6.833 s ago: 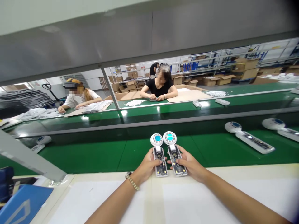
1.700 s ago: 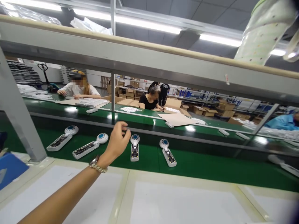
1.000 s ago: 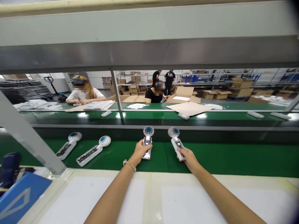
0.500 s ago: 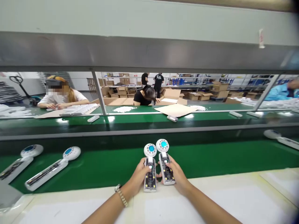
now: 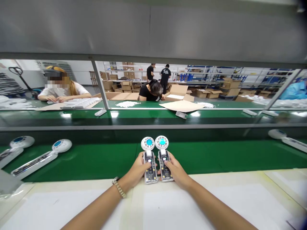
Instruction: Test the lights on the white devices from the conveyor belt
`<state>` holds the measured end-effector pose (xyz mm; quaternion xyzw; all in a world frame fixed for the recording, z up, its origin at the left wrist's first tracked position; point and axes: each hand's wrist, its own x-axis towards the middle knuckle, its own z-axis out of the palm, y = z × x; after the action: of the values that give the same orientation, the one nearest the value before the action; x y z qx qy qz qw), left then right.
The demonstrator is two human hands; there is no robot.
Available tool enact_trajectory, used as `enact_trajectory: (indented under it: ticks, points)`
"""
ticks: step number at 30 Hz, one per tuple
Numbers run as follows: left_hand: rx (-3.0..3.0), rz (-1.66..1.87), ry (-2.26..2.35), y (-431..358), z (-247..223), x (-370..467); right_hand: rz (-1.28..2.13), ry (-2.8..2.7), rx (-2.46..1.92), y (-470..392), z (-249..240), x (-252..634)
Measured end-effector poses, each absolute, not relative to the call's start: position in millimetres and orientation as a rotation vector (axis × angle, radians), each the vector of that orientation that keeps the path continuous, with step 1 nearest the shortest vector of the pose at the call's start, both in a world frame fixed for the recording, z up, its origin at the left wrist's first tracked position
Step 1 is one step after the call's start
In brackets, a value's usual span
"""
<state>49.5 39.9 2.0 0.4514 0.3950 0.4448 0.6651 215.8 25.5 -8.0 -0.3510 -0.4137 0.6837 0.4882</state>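
Observation:
My left hand (image 5: 137,170) is closed round a handheld device (image 5: 150,175) with a round white head, a blue centre and a see-through handle showing a circuit board. A matching device (image 5: 165,174) is in my right hand (image 5: 177,171), its blue centre looking brighter. Both are held side by side, heads pointing away from me, over the near edge of the green belt. Each thumb lies on the front of its handle, near a small light spot. My other fingers are mostly hidden behind the handles.
Two similar devices, one nearer (image 5: 39,161) and one at the far left (image 5: 16,148), lie on the green belt (image 5: 96,159); another device (image 5: 290,140) lies right. A metal rail (image 5: 134,127) crosses beyond. Co-workers sit opposite near white parts (image 5: 127,104) and cardboard (image 5: 182,105).
Both devices have come level with each other, and the right one stands straighter than before. The view has tilted and shifted slightly, so the scene sits higher.

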Motion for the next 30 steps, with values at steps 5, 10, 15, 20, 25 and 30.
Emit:
enact_trajectory:
  ticks: [5,10,15,20,25,30]
  points:
    - [1.048,1.001,0.899,39.3,5.1,46.7,1.674,-1.100,-0.809,23.6,-3.5,219.9]
    - [1.044,0.953,0.889,39.3,4.8,46.6,1.595,-1.104,-0.844,24.0,-6.8,218.5]
    - [1.063,0.945,0.888,38.3,3.7,46.5,1.599,-1.146,-0.842,25.9,-6.9,219.1]
    - [1.078,0.942,0.889,39.5,3.9,46.2,1.537,-1.176,-0.822,26.2,-8.0,220.2]
    - [1.049,0.940,0.860,39.8,2.8,46.6,1.502,-1.226,-0.898,25.9,-11.0,220.6]
    - [1.050,0.911,0.878,39.7,0.9,45.7,1.565,-1.148,-0.897,24.7,-6.7,218.7]
